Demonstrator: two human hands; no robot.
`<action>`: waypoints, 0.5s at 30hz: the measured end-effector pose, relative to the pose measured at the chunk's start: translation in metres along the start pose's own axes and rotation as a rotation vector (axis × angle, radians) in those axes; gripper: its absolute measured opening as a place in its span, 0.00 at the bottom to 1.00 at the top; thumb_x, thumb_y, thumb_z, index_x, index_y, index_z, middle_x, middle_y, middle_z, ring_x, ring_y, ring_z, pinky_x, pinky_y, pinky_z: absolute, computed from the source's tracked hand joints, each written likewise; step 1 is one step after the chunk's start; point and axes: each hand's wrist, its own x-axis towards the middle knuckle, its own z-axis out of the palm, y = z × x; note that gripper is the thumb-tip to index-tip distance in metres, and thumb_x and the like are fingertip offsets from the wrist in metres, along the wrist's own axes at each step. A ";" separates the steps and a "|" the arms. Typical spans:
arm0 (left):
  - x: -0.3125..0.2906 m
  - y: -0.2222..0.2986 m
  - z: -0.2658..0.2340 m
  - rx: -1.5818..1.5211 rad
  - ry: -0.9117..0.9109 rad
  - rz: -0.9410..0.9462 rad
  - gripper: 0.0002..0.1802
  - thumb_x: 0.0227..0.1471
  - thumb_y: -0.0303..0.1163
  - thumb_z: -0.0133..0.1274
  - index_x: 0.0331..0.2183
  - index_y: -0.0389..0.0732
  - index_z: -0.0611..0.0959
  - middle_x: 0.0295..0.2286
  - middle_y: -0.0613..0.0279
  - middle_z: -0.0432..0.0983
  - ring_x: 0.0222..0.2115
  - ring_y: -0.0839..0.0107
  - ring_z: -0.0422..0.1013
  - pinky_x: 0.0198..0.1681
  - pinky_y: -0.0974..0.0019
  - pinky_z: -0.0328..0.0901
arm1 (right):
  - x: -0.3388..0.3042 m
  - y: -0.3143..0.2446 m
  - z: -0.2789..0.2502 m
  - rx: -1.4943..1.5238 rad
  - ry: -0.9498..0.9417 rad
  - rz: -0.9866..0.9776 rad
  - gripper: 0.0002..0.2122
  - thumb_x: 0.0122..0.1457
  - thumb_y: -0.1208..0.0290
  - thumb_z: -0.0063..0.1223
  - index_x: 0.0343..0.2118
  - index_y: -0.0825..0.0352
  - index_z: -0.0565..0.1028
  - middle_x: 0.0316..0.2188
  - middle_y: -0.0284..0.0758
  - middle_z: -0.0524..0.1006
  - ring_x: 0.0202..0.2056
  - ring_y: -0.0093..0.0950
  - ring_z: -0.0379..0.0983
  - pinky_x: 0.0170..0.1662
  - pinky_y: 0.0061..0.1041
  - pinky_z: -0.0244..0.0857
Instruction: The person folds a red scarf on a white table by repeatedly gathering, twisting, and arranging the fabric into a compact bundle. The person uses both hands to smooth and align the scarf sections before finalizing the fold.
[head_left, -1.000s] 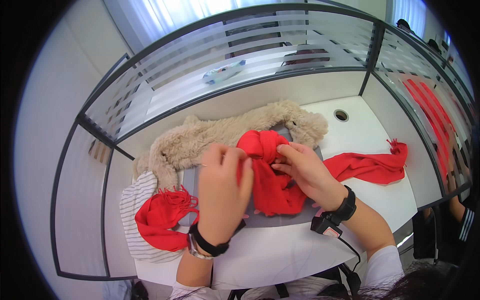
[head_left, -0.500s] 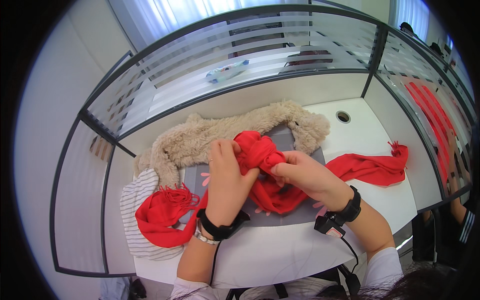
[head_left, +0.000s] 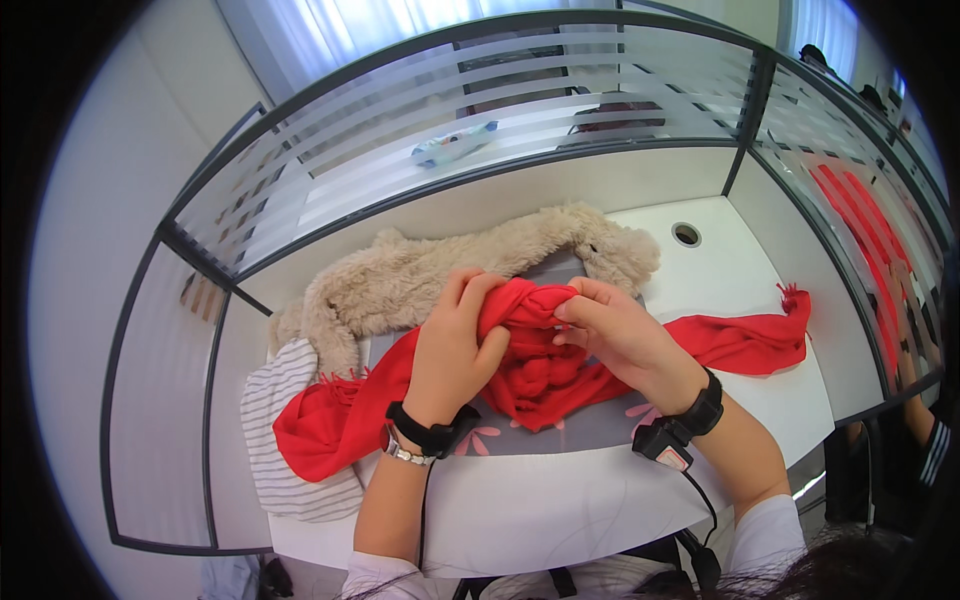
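Note:
A red fringed scarf (head_left: 560, 392) lies bunched and looped in the middle of the desk, one end trailing left and the other right. My left hand (head_left: 455, 345) grips the left side of the twisted upper part of the loop. On its right side, my right hand (head_left: 622, 335) pinches the cloth between thumb and fingers. The loop hangs toward me, with folds of scarf bunched inside it. Under it is a grey mat (head_left: 500, 437) with pink flower shapes.
Behind the scarf a fluffy beige garment (head_left: 420, 270) stretches along the back panel. A striped white cloth (head_left: 270, 440) lies at the left, partly under the scarf's end. Partitions enclose the desk (head_left: 700, 240). Beyond the right one, another person's hand (head_left: 900, 300) is near red cloth.
The upright knotted bunch has been lowered and opened into a wider loop. My right hand has shifted slightly right and up. The scarf's left part is drawn straighter toward the middle.

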 end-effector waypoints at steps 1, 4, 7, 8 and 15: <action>0.000 -0.004 0.000 -0.031 0.026 -0.011 0.24 0.43 0.22 0.48 0.46 0.36 0.74 0.46 0.49 0.69 0.47 0.46 0.68 0.51 0.56 0.64 | 0.000 0.002 0.002 0.001 0.000 0.001 0.01 0.61 0.72 0.51 0.33 0.61 0.71 0.35 0.26 0.75 0.39 0.15 0.71 0.43 0.20 0.66; 0.003 -0.013 0.001 -0.086 0.054 -0.006 0.22 0.42 0.20 0.46 0.44 0.35 0.75 0.43 0.49 0.70 0.46 0.48 0.68 0.52 0.59 0.63 | 0.005 0.010 0.000 0.173 0.032 0.027 0.01 0.59 0.74 0.48 0.33 0.59 0.69 0.31 0.23 0.72 0.31 0.14 0.65 0.33 0.17 0.60; 0.004 -0.021 0.001 -0.068 0.063 0.051 0.20 0.43 0.24 0.49 0.43 0.38 0.77 0.42 0.51 0.72 0.42 0.48 0.71 0.46 0.57 0.67 | 0.006 0.009 -0.015 0.305 -0.095 0.096 0.01 0.57 0.73 0.45 0.32 0.59 0.68 0.28 0.21 0.70 0.26 0.14 0.60 0.29 0.16 0.54; 0.003 -0.023 0.001 -0.086 0.055 0.033 0.19 0.43 0.24 0.49 0.42 0.38 0.77 0.41 0.51 0.73 0.42 0.48 0.71 0.46 0.58 0.67 | 0.004 0.006 -0.006 0.273 -0.013 0.103 0.01 0.56 0.71 0.44 0.30 0.59 0.68 0.27 0.21 0.68 0.24 0.14 0.56 0.26 0.16 0.51; 0.003 -0.034 -0.003 -0.094 0.059 -0.047 0.19 0.41 0.28 0.53 0.39 0.37 0.79 0.37 0.51 0.74 0.41 0.50 0.72 0.45 0.58 0.67 | -0.004 -0.016 0.005 -0.701 0.023 0.066 0.11 0.59 0.62 0.58 0.38 0.63 0.75 0.28 0.23 0.74 0.28 0.12 0.67 0.27 0.15 0.58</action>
